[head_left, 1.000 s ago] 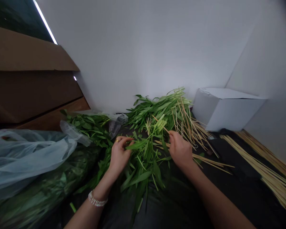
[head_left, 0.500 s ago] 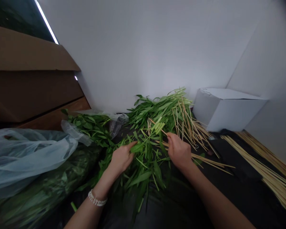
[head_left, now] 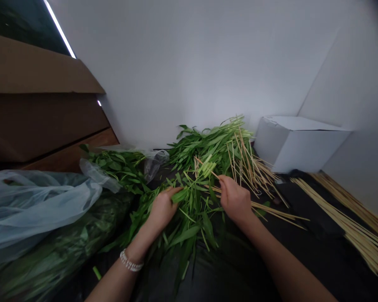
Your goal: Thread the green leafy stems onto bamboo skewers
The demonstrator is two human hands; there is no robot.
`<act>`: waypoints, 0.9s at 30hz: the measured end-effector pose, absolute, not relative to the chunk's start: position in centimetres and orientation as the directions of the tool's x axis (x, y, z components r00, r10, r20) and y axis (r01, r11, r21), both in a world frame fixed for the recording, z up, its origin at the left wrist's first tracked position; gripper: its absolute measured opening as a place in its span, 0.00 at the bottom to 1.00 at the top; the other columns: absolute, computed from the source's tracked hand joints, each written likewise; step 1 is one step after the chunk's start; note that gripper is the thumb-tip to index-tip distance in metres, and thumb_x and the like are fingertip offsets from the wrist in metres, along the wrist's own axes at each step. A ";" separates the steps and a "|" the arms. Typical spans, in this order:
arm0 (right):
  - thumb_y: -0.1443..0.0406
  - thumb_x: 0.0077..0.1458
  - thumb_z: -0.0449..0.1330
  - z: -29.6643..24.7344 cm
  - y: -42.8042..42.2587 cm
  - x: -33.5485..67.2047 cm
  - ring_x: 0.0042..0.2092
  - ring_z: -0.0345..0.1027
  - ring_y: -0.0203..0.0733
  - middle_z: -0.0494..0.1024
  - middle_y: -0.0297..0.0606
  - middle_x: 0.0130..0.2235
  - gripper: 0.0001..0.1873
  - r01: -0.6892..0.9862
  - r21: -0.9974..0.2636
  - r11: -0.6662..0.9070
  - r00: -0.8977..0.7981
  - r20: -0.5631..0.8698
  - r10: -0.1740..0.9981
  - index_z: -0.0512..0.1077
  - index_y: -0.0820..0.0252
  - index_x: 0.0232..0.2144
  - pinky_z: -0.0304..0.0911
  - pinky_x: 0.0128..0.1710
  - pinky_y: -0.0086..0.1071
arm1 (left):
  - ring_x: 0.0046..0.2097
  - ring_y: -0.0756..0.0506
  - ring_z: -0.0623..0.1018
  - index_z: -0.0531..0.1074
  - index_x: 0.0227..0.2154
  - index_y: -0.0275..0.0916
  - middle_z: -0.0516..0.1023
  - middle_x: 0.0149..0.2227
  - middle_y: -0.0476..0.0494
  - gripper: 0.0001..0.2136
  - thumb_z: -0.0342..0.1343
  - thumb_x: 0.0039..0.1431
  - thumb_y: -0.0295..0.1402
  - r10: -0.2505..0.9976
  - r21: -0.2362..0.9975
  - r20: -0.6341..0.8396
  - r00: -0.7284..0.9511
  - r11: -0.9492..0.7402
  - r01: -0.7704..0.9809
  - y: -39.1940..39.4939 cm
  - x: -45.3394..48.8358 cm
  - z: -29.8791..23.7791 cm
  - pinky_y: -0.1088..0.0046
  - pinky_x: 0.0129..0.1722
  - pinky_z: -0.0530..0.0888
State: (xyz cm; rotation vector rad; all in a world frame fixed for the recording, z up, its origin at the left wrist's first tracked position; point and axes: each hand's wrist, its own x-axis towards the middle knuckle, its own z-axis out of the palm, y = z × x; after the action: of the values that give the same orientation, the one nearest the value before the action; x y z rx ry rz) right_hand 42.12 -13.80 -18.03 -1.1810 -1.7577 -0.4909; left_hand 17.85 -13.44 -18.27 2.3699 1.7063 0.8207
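A loose bunch of green leafy stalks (head_left: 192,201) lies on the black sheet between my hands. My left hand (head_left: 162,208) is closed around some of its stems on the left side. On the bunch's right side, my right hand (head_left: 234,199) pinches a thin bamboo skewer (head_left: 209,170) that points up-left across the cut stem ends. A bigger heap of the same greens (head_left: 208,144) lies behind, against the white wall, with skewers (head_left: 248,165) fanned over its right side.
A white box (head_left: 294,142) stands at the back right. Long bamboo skewers (head_left: 349,222) lie along the right wall. At left are a bluish plastic bag (head_left: 34,205) over more greens (head_left: 50,251), bagged greens (head_left: 119,165), and brown cardboard (head_left: 40,113).
My left hand has slid right and lower, from a raised pinch on a leaf to a closed grip on the stems. My right hand has shifted slightly left with the skewer.
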 end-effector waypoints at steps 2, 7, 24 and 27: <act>0.67 0.65 0.46 -18.0 -13.8 42.1 0.32 0.72 0.36 0.78 0.41 0.34 0.14 0.872 -0.165 0.461 -0.103 0.858 0.502 0.71 0.63 0.42 0.60 0.30 0.26 | 0.48 0.43 0.77 0.75 0.49 0.39 0.80 0.45 0.40 0.19 0.49 0.56 0.26 0.908 0.476 0.350 0.229 -0.383 0.792 -13.3 18.0 -18.3 0.67 0.51 0.70; 0.67 0.65 0.46 -18.2 -13.7 42.2 0.32 0.72 0.36 0.79 0.41 0.35 0.14 0.872 -0.158 0.464 -0.111 0.858 0.501 0.71 0.63 0.43 0.60 0.30 0.27 | 0.42 0.42 0.78 0.79 0.41 0.41 0.81 0.41 0.42 0.13 0.52 0.57 0.32 0.932 0.579 0.325 0.158 -0.329 0.746 -13.3 18.3 -18.3 0.68 0.45 0.72; 0.68 0.65 0.46 -18.1 -14.2 41.8 0.33 0.74 0.36 0.79 0.41 0.36 0.13 0.804 -0.173 0.569 -0.145 0.871 0.469 0.69 0.63 0.44 0.63 0.33 0.26 | 0.25 0.55 0.70 0.80 0.38 0.38 0.80 0.30 0.47 0.15 0.66 0.47 0.40 0.980 0.903 0.125 -0.154 -0.177 -0.391 -13.3 17.3 -14.9 0.81 0.26 0.66; 0.68 0.64 0.46 -17.8 -14.4 41.8 0.32 0.74 0.36 0.79 0.39 0.35 0.13 0.765 -0.258 0.590 -0.048 0.890 0.452 0.68 0.62 0.45 0.64 0.33 0.27 | 0.28 0.53 0.72 0.79 0.41 0.38 0.81 0.34 0.45 0.18 0.67 0.47 0.39 0.980 0.933 0.156 -0.124 -0.187 -0.306 -13.2 17.3 -15.4 0.80 0.30 0.69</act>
State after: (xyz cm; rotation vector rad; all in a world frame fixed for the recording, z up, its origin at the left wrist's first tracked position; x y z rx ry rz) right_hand 41.76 -14.40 -17.78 -1.0200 -1.6861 -0.3440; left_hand 17.30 -13.24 -15.43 1.0385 0.9459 1.5443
